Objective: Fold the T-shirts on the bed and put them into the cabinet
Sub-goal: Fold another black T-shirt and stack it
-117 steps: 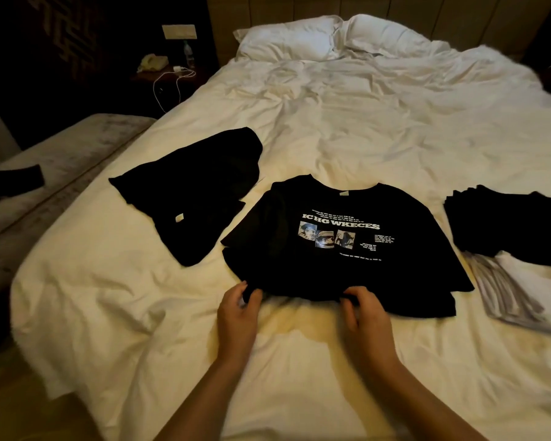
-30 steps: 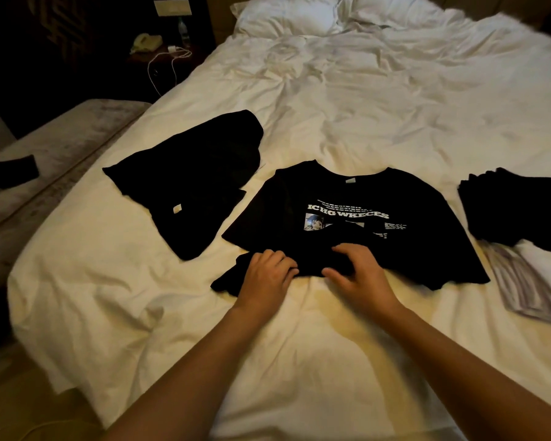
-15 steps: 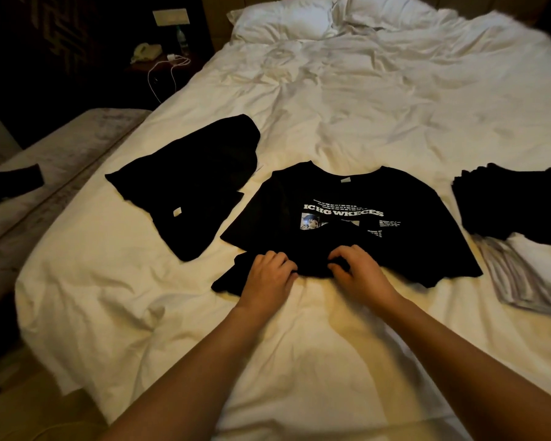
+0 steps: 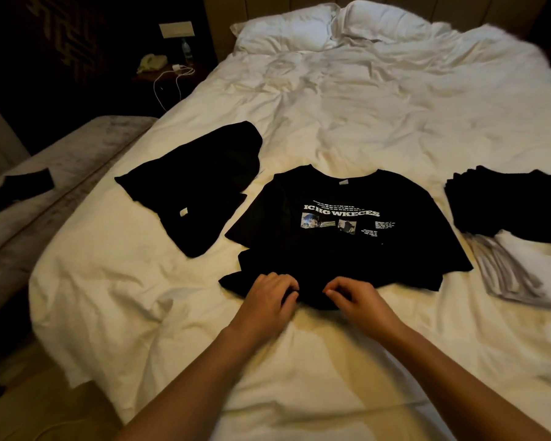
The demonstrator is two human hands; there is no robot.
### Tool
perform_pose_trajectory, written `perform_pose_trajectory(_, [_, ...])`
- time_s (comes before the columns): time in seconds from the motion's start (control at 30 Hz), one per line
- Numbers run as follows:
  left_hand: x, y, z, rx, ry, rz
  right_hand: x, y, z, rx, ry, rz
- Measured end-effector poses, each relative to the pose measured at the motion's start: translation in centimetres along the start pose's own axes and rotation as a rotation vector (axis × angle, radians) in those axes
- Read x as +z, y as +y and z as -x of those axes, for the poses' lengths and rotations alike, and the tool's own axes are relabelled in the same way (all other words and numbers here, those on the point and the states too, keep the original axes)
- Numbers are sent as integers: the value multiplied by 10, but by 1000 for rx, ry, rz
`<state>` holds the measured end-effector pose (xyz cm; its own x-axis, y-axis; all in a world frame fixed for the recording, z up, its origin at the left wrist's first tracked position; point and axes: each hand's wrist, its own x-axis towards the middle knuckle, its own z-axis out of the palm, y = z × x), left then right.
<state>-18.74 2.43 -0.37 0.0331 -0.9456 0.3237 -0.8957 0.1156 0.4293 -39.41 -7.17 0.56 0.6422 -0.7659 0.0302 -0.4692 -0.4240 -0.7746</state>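
Note:
A black T-shirt (image 4: 341,237) with a white print lies face up in the middle of the white bed (image 4: 347,116), its sides folded in and its lower part bunched near me. My left hand (image 4: 269,297) grips the bunched hem with curled fingers. My right hand (image 4: 353,297) pinches the same hem just to the right. A second black T-shirt (image 4: 198,186) lies crumpled to the left. No cabinet is in view.
At the right edge of the bed lie a folded black garment (image 4: 516,205) and a white and grey garment (image 4: 522,268). Two pillows (image 4: 331,23) are at the head. A nightstand (image 4: 163,68) with a phone and cable stands at left, beside a grey bench (image 4: 45,173).
Over the last second my hands have drawn the bunched hem back toward me, uncovering more of the print. Earlier, the hem lay flat.

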Motion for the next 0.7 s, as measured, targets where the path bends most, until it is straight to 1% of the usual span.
perform_pose_trajectory(0.07, [9, 6, 9, 106, -22, -16, 6, -2, 15, 24, 68, -51])
perform_pose_trajectory(0.13, [19, 13, 15, 180, -59, -44, 7, -7, 27, 27, 165, -100])
perform_pose_trajectory(0.17, [24, 16, 17, 210, -53, -47, 7, -11, 32, 25, 214, -126])
perform_pose_trajectory(0.23, [30, 23, 19, 260, 24, 4, 6, -17, 45, 29, 288, -177])
perform_pose_trajectory(0.3, [33, 30, 22, 276, 109, 50, 4, -20, 57, 52, 320, -223])
perform_pose_trajectory(0.4, [37, 32, 30, 334, 150, 22, 6, -10, 75, 150, 386, -332])
perform_pose_trajectory(0.5, [38, 29, 42, 349, 119, -30, 8, 14, 86, 310, 551, -406])
perform_pose_trajectory(0.53, [37, 28, 46, 332, 105, -51, 8, 21, 87, 379, 579, -464])
perform_pose_trajectory(0.6, [37, 28, 51, 282, 97, -96, 6, 32, 81, 501, 591, -657])
perform_pose_trajectory(0.67, [38, 33, 53, 254, 98, -123, 0, 37, 69, 579, 603, -880])
perform_pose_trajectory(0.7, [39, 37, 53, 267, 106, -133, -5, 38, 63, 603, 603, -979])
